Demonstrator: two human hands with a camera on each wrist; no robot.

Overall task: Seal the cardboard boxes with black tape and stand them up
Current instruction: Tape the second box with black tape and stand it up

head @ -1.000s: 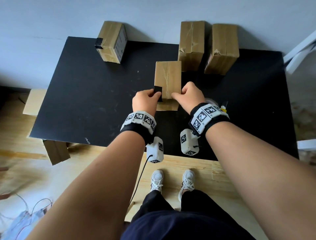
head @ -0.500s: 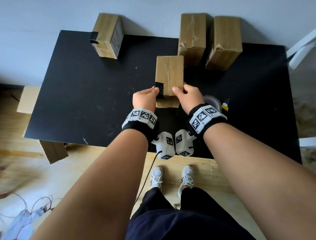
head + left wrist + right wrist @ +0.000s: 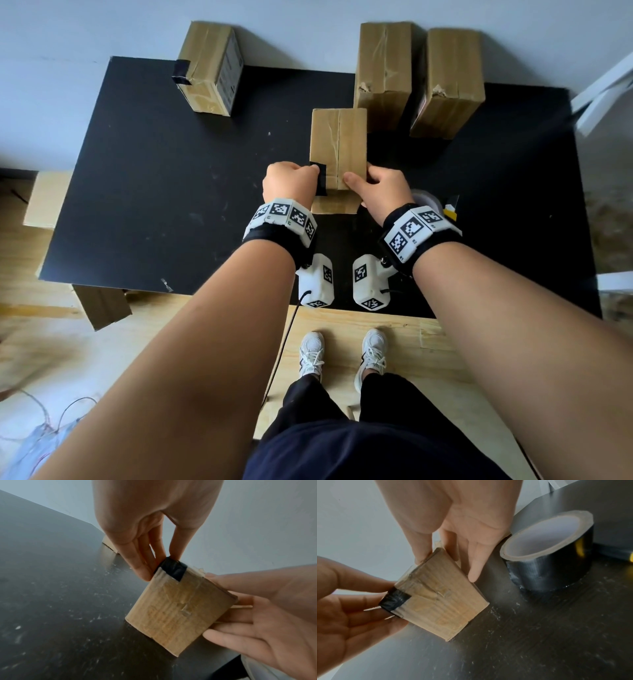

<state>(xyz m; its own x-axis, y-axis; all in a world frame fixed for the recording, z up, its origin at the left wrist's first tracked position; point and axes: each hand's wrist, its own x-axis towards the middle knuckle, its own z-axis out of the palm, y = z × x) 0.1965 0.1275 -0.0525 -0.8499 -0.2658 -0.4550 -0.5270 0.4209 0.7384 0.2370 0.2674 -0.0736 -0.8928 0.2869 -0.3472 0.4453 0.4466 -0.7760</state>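
A cardboard box (image 3: 337,144) lies lengthwise in the middle of the black table (image 3: 171,171), its near end tipped up between my hands. A short strip of black tape (image 3: 173,570) wraps its near left top edge. My left hand (image 3: 291,181) pinches the box there, thumb on the tape (image 3: 393,600) and fingers down the left side. My right hand (image 3: 380,186) grips the right side, thumb on the top face. The near end face (image 3: 440,599) shows bare cardboard. The roll of black tape (image 3: 547,555) stands just right of my right hand.
A box with black tape (image 3: 209,68) stands at the back left. Two more boxes (image 3: 383,68) (image 3: 448,78) stand close behind the held one at the back right. A yellow-and-black tool (image 3: 450,209) lies by the roll. White furniture (image 3: 603,92) borders the table's right side.
Both hands have stayed on the box. My wrists have drawn closer together, and my right thumb now lies further in on the top face.
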